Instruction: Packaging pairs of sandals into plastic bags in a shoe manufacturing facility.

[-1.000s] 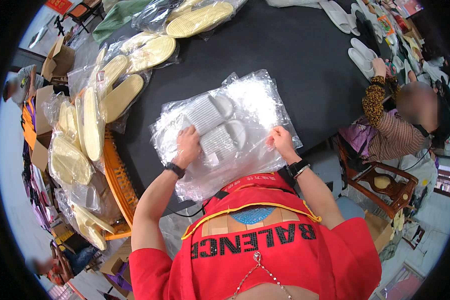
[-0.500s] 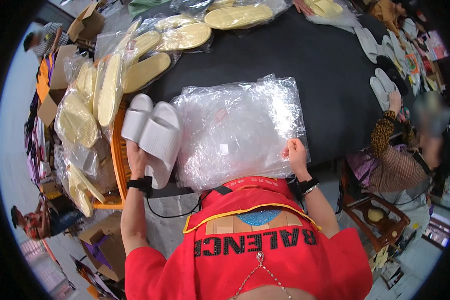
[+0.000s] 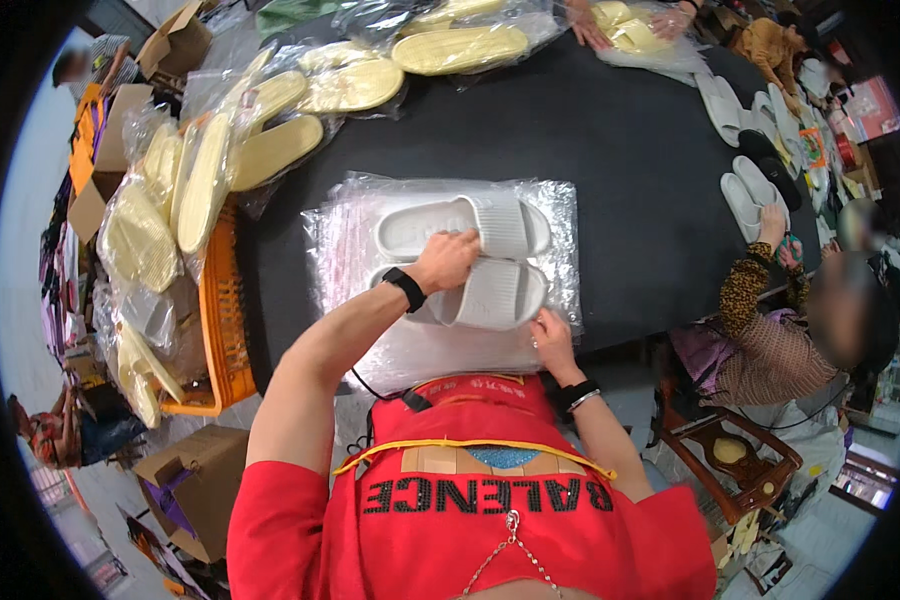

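Bold black block capitals (image 3: pixel 490 495) with a studded look run across the chest of the wearer's red T-shirt (image 3: pixel 590 545), inverted from this viewpoint. A short row of small pale characters (image 3: pixel 482 391) stands on the red apron (image 3: pixel 445 408) at the waist, too small to make out. Marks on the orange packet (image 3: pixel 812 148) at the far right are likewise too tiny to read
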A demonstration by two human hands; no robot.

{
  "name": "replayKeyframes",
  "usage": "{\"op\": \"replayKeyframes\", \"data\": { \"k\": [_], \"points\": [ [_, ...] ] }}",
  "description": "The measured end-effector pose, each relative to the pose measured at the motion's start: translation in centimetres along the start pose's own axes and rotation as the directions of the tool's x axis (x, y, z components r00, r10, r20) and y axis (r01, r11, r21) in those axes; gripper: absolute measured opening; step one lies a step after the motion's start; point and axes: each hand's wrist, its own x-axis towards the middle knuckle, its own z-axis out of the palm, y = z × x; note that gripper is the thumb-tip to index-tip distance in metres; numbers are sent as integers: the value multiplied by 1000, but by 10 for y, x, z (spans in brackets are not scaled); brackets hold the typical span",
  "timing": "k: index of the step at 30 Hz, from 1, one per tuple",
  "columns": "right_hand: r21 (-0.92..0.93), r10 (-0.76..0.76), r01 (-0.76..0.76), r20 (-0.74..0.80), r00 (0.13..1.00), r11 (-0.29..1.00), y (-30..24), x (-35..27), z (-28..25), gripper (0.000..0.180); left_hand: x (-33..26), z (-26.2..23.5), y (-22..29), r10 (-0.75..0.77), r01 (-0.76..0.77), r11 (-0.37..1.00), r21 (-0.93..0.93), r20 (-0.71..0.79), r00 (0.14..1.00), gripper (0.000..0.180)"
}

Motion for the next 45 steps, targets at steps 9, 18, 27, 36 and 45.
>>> {"op": "replayKeyframes", "data": {
  "k": [9, 18, 27, 36, 45],
  "points": [
    [-317, -114, 121, 41, 993, 940, -43, 8, -35, 30, 10, -81, -63, -492, 503, 864, -26, -256, 832, 18],
    [-462, -392, 573, 433, 812, 677, -1, 21, 10, 90, 55, 22, -14, -483, 478, 876, -70, -126, 867, 21],
    [-456, -313, 534, 474, 823, 712, -3, 30, -4, 92, -15, -50, -47, -491, 517, 853, 71, -227, 841, 16],
    [-419, -324, 590, 550, 770, 690, 8, 27, -5, 103, -122, -37, -113, -723, 721, 690, -53, -49, 689, 34],
    [-321, -420, 633, 530, 736, 704, 16, 33, 6, 111, 95, -170, -17, 98, -112, 990, -84, -158, 983, 14]
  ]
}}
